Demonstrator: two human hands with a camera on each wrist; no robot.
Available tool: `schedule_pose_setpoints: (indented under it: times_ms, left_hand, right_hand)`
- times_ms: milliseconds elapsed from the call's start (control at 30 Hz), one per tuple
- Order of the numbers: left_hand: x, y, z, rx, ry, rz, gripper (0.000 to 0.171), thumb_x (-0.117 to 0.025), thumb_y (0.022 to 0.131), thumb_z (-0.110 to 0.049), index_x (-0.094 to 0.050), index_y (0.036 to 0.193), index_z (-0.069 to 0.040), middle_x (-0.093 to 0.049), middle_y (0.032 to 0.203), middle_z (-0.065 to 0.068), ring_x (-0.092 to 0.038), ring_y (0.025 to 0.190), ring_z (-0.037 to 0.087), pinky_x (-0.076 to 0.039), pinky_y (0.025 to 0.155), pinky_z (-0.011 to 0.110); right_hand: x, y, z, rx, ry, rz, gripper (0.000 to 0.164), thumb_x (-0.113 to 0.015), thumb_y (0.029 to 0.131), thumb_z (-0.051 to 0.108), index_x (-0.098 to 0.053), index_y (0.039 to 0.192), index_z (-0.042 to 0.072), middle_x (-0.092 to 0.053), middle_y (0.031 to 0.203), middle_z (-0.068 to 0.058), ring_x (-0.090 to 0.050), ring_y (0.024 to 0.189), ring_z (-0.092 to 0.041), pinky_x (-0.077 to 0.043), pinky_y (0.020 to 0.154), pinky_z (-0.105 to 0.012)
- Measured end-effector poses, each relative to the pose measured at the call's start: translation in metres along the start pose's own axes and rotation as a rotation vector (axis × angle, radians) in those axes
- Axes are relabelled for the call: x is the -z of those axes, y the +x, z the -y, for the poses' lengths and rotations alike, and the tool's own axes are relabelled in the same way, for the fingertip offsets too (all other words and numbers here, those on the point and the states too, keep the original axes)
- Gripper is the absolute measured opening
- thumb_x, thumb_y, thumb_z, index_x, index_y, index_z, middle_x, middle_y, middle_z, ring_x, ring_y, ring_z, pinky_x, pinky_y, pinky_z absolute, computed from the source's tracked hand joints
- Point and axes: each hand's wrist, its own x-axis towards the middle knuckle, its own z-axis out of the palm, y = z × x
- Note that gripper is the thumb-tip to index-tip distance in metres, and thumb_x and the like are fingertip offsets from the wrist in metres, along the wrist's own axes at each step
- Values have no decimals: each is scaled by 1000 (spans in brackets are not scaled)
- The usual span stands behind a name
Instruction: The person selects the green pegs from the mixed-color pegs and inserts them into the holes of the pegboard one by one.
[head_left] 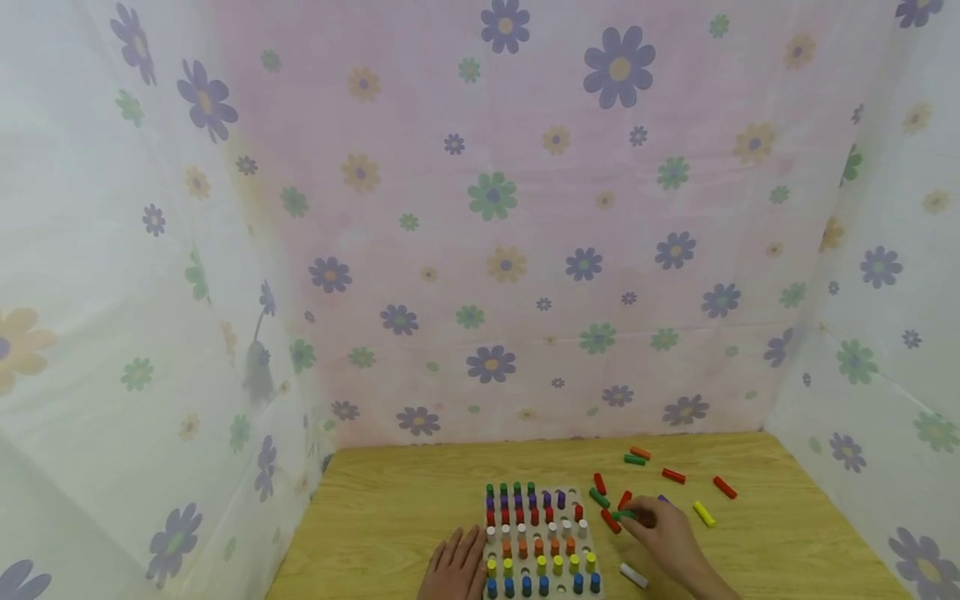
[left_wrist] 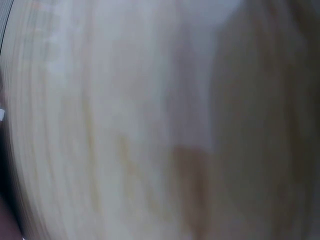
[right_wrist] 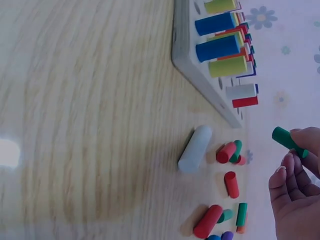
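The right hand was above the table, to the right of the wooden pegboard. Its thumb and fingertips were pinching a green peg, which in the right wrist view stuck out from the grasp at one end. This peg was therefore in the hand and not in any hole, over the group of loose pegs.

The left hand lay with its fingers extended and released, grasping nothing, just beside the left edge of the pegboard; I cannot tell if the fingertips touched it. The left wrist view gave only a blurred wood surface.

In the pegboard, the rows ran from far to near in green, purple, red, white, orange, yellow and blue. The green row had four pegs at its left part, and holes remained free in other rows, for example one between the blue pegs.

Near the right hand lay a red peg and, closer to the viewer, a white peg. A yellow peg rested to the right, and farther away an orange peg was next to another green one. Behind stood a flowered cloth.
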Motion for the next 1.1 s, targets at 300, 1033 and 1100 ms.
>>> schedule_pose_setpoints:
  times_ms: [300, 1033, 1100]
  left_hand:
    - [2, 3, -1, 0, 11, 0, 68, -15, 109, -61, -47, 156, -23, -48, 157, 0, -41, 146, 33, -34, 121, 55]
    - [-2, 1, 2, -13, 14, -22, 67, -16, 109, -59, -48, 155, -23, -49, 157, -1, -42, 145, 33, -35, 120, 54]
    - [-2, 0, 2, -13, 19, -22, 66, -16, 109, -59, -48, 156, -24, -48, 157, -1, -42, 146, 32, -34, 121, 54]
  right_hand:
    - [-6, 9, 13, 23, 70, 17, 16, -79, 90, 13, -73, 102, 3, -67, 84, 0, -60, 73, -9, -54, 60, -22]
    - [-37, 24, 29, 66, 89, -11, 12, -76, 92, 8, -73, 101, 1, -66, 85, 0, -61, 74, -9, -57, 64, -21]
    - [-40, 26, 30, 76, 86, -13, 8, -76, 92, 8, -73, 99, 5, -65, 83, 1, -60, 73, -9, -56, 63, -21]
